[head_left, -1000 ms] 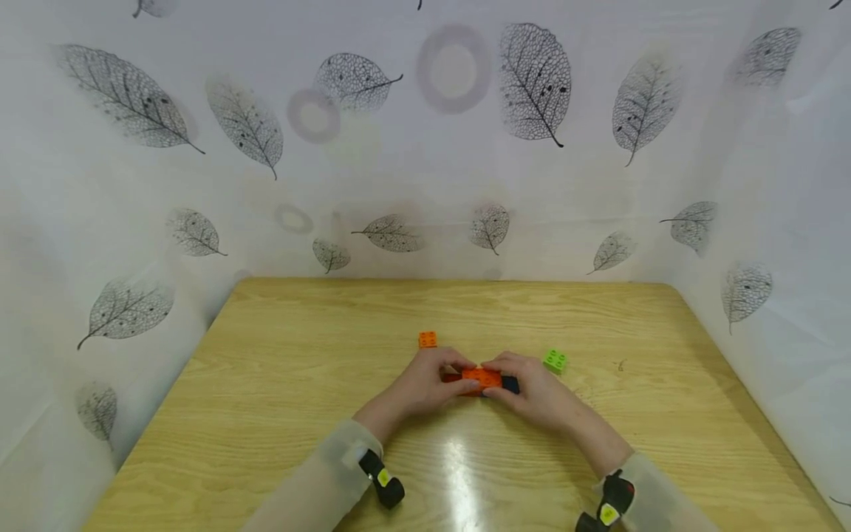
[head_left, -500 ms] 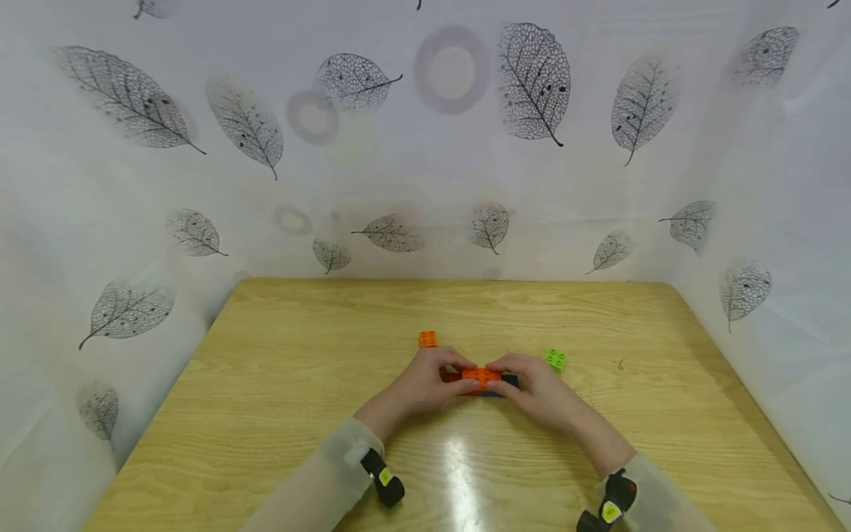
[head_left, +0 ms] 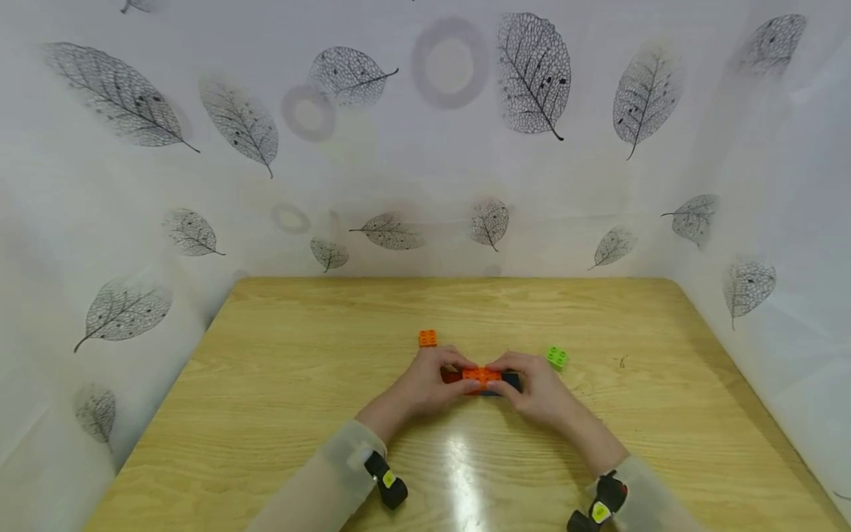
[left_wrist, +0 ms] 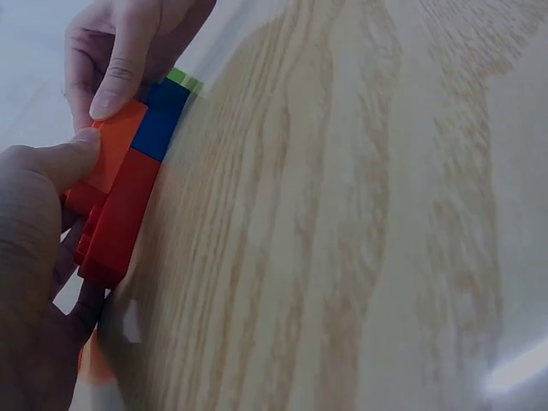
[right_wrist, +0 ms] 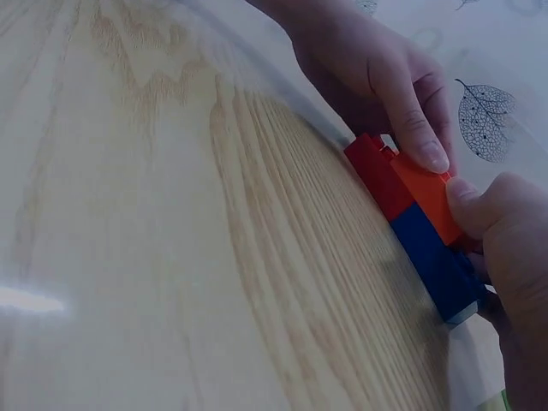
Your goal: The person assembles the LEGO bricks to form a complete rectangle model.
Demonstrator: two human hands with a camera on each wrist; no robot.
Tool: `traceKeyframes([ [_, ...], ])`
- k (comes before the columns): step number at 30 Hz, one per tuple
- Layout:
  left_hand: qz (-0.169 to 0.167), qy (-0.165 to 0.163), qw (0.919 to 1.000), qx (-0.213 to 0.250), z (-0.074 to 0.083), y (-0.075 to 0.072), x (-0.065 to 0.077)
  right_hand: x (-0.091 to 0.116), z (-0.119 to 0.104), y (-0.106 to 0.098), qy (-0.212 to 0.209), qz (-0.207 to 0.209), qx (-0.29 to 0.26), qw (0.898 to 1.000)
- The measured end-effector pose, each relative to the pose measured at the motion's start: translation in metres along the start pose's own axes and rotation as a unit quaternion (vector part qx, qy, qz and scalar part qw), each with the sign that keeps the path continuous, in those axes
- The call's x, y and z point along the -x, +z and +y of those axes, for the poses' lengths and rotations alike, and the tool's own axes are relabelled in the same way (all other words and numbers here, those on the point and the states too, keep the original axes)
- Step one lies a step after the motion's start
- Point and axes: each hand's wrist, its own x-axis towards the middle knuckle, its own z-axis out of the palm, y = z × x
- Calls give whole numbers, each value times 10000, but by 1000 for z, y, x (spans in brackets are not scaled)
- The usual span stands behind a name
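Note:
An orange toy building brick (head_left: 482, 378) sits across the tops of a red brick (left_wrist: 124, 214) and a blue brick (right_wrist: 432, 261), which lie end to end on the table. My left hand (head_left: 425, 380) pinches the orange brick's left part between thumb and fingers, over the red brick. From the other side my right hand (head_left: 540, 388) pinches its right part, over the blue brick. Both thumbs press on the near face, close together. Studs show on the exposed end of the red brick in the left wrist view. The fingers partly hide the far side of the bricks.
A small orange brick (head_left: 428, 338) lies behind my left hand. Just beyond my right hand is a small green brick (head_left: 556, 357). The wooden table (head_left: 299, 332) ends at a leaf-patterned cloth (head_left: 425, 162) behind and at both sides.
Since the oldest frame my right thumb and forefinger have shifted slightly, with the thumb now higher on the orange brick's near face. The left hand and the bricks look almost still.

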Motion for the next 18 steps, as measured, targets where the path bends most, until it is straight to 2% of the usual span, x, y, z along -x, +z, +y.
traceKeyframes([
  [5,32,226,9995,-200,0,1,-2,1,4,1,-248,157,-178,9994],
  [9,-1,335,9990,-286,1,0,-1,1,0,0,-19,59,-178,9998],
  [15,-145,171,9990,-391,1,-3,-1,0,-8,-7,225,-389,457,9979],
  [18,-201,204,9984,-495,-1,-3,-1,-1,-9,-11,335,-611,515,9962],
])
